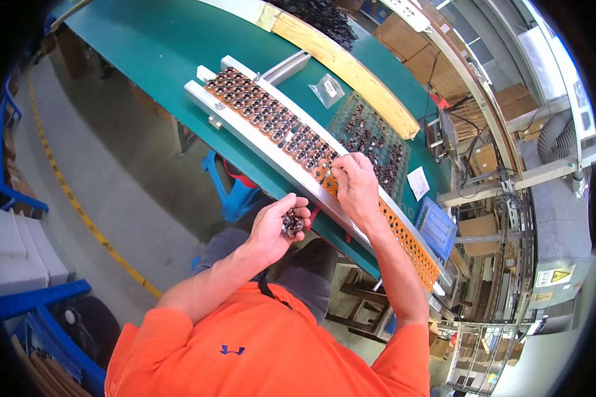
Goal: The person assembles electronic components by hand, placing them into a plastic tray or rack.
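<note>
My left hand (276, 228) is cupped, palm up, around a pile of small dark shiny round parts (292, 223), just off the near side of a long metal frame (258, 135). In this frame lies an orange-brown board (412, 246) with rows of holes. Dark round parts (265, 109) fill its far left stretch, while bare holes show toward the near right. Over the border between the two, the fingers of my right hand (355, 187) are pinched together at the board's surface. Whatever sits between those fingertips is too small to make out.
Beyond the frame, a clear tray (371, 135) of dark parts lies on the green table (146, 40). Nearby are a plastic bag (327, 91), a yellow strip (351, 59), a paper slip (418, 182) and a blue bin (436, 228). A blue stool (224, 192) stands below the edge.
</note>
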{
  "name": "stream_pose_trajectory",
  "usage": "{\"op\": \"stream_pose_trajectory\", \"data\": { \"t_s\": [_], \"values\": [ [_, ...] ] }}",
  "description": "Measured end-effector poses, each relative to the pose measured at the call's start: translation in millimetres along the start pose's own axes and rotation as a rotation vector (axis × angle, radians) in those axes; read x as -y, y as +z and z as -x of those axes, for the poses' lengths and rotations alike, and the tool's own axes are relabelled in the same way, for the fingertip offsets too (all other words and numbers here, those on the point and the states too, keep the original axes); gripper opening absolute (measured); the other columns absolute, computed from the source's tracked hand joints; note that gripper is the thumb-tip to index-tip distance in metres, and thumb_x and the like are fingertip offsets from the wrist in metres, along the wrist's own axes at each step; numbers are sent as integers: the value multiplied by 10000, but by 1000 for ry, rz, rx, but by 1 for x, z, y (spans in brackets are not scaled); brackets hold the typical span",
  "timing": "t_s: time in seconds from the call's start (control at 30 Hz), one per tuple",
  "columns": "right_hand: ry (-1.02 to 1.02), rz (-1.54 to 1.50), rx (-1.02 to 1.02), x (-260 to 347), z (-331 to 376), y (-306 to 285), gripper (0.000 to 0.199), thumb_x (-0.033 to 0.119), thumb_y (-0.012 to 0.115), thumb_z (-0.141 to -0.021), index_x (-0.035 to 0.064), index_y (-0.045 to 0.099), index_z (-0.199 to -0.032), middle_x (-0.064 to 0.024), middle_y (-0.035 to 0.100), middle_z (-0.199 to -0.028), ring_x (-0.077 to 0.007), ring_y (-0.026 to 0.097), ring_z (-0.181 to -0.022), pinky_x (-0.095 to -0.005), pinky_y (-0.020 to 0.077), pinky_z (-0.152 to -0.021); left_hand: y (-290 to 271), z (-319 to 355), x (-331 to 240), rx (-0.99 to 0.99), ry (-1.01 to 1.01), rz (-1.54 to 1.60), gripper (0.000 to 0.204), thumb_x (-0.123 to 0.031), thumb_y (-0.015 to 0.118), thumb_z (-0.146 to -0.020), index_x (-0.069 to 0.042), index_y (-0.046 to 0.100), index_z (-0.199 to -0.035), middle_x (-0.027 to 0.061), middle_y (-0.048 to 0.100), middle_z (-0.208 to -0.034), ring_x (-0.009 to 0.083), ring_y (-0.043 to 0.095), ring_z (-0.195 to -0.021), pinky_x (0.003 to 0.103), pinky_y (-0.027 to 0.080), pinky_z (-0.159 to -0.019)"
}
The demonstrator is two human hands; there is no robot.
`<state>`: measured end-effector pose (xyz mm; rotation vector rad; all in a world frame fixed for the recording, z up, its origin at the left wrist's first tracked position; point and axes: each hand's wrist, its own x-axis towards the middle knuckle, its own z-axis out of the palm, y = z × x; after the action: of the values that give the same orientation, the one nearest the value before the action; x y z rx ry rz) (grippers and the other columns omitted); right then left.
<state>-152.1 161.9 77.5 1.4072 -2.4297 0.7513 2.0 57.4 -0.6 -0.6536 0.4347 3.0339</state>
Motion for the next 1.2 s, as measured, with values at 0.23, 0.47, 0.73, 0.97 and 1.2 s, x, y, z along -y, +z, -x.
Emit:
{"op": "stream_pose_trajectory", "data": {
  "t_s": [0.23,0.47,0.73,0.97,1.2],
  "values": [
    [-14,43,15,-1,-4,3,52,12,617,-837,35,614,-884,-133,591,-874,-323,584,-868,-399,477,-763,-1,-1,-1,-3,4,-12,300,-326,536,-980,-50,635,-1044,34,647,-845,167,611,-753,315,462,-555],
    [-28,75,30,0,-4,6,45,26,620,-841,36,617,-886,-132,586,-869,-326,580,-866,-404,477,-756,-2,-3,-2,-3,5,-11,299,-319,530,-983,-46,634,-1043,37,648,-842,172,610,-756,316,464,-558],
    [-56,113,34,-1,-3,8,48,56,619,-846,47,617,-894,-122,577,-896,-315,569,-865,-421,476,-728,-3,-3,-2,-2,7,-12,301,-320,525,-985,-45,634,-1038,39,647,-840,178,608,-759,318,463,-560],
    [-53,166,61,2,-5,6,48,75,606,-858,50,617,-898,-125,571,-896,-315,562,-871,-432,472,-725,-2,-3,-2,-24,-1,-11,298,-321,526,-983,-48,634,-1036,38,646,-848,176,606,-763,320,461,-570],
    [-3,148,92,4,-4,4,88,67,625,-849,38,632,-932,-139,600,-915,-340,587,-911,-423,483,-775,0,-3,-2,-16,-4,-18,301,-327,520,-984,-53,633,-1036,36,646,-844,174,605,-761,321,460,-576]
  ]
}}
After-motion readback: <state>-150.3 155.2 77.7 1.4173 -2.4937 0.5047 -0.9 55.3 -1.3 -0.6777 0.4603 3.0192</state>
